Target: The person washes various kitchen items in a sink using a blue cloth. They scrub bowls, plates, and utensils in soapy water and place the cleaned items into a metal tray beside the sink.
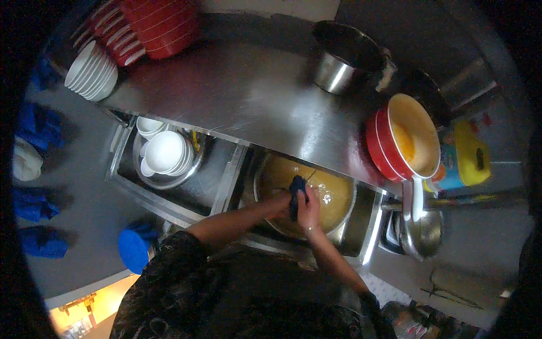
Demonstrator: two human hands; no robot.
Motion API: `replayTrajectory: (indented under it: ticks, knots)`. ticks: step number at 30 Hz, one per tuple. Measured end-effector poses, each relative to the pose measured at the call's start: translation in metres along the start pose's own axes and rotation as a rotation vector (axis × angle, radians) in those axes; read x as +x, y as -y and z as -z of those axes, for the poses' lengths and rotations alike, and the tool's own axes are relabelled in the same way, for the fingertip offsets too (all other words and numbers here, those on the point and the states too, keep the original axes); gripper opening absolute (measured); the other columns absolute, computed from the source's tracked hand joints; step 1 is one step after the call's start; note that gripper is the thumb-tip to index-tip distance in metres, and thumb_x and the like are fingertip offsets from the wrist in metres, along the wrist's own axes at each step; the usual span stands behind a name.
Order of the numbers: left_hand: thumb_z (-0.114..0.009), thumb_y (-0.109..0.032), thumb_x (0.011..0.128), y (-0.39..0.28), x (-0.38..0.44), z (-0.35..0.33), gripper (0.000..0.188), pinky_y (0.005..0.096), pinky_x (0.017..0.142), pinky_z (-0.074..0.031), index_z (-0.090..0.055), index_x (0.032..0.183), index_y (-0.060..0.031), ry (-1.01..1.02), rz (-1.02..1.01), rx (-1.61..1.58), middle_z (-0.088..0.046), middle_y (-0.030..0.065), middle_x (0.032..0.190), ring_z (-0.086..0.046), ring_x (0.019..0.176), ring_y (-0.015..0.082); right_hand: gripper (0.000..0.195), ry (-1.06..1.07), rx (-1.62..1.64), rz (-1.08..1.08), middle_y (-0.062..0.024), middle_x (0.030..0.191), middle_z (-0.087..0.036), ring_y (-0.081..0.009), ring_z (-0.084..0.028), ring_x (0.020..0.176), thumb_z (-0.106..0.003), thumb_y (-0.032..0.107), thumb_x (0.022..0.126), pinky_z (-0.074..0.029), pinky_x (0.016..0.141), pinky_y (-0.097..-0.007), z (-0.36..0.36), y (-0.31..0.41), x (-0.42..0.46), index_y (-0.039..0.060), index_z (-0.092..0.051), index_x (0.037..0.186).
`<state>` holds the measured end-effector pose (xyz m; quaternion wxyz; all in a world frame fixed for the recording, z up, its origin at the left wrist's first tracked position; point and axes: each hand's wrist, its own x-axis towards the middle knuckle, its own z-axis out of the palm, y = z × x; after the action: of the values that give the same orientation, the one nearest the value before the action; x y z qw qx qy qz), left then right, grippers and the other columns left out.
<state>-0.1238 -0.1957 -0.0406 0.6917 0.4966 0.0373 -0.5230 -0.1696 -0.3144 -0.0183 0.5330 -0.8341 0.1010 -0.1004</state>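
Both hands meet over a large round metal basin (353,199) of cloudy yellowish liquid, which stands in the right sink bowl. My right hand (309,207) has its fingers closed on a dark blue cloth-like item (298,197). On the item's left side is my left hand (281,203), partly hidden behind it, so its grip is hard to make out. A thin dark strand or handle sticks out above the item over the liquid. In the left sink bowl, a round metal bowl (163,182) holds stacked white bowls (166,152).
A steel shelf (254,97) spans above the sinks. On it are stacked white bowls (91,72), red containers (161,25), a steel pot (336,72) and a red saucepan (381,140) with orange residue. A yellow jug (474,156) stands right; blue cloths (38,127) lie left.
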Motion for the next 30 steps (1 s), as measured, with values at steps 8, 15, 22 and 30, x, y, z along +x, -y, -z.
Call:
replayTrajectory:
  ticks: [8, 15, 22, 30]
  knots:
    - [-0.042, -0.037, 0.089, 0.021, -0.007, 0.044, 0.028, 0.0227, 0.050, -0.040, -0.052, 0.083, -0.0115, 0.466, 0.010, -0.250, -0.049, -0.0001, 0.067, -0.048, 0.059, 0.0113, 0.028, -0.411, 0.305, -0.337, -0.0062, 0.089, -0.059, -0.0208, -0.055, 0.079, -0.045, 0.025, 0.088, -0.045, 0.065, -0.0346, 0.030, -0.154, 0.057, 0.0013, -0.056, 0.095]
    - [-0.050, -0.025, 0.086, -0.003, -0.008, 0.058, 0.025, 0.0317, 0.076, -0.048, -0.056, 0.101, -0.0053, 0.067, -0.203, -0.331, -0.059, 0.0080, 0.094, -0.056, 0.087, 0.0197, 0.017, 0.183, 0.430, -0.664, 0.0004, 0.085, -0.060, -0.0105, -0.056, 0.075, -0.058, 0.012, 0.081, -0.045, 0.060, -0.0250, -0.001, -0.153, 0.005, 0.0092, -0.056, 0.098]
    - [-0.047, -0.024, 0.087, 0.021, 0.019, 0.027, 0.020, 0.0312, 0.078, -0.045, -0.059, 0.094, -0.0098, 0.047, -0.273, -0.710, -0.060, 0.0042, 0.090, -0.056, 0.082, 0.0174, 0.039, 0.056, -0.160, 0.386, -0.0158, 0.111, -0.052, -0.0307, -0.051, 0.097, -0.055, 0.020, 0.081, -0.042, 0.080, -0.0396, -0.027, 0.010, -0.005, -0.0018, -0.048, 0.112]
    - [-0.047, -0.017, 0.081, 0.022, 0.023, 0.028, 0.024, 0.0376, 0.088, -0.038, -0.059, 0.100, -0.0090, -0.348, -0.600, 0.856, -0.057, 0.0159, 0.100, -0.052, 0.097, 0.0299, 0.033, 0.203, -0.448, 0.063, -0.0222, 0.099, -0.050, -0.0405, -0.049, 0.090, -0.051, 0.012, 0.076, -0.041, 0.078, -0.0442, 0.015, -0.072, 0.012, 0.0007, -0.048, 0.107]
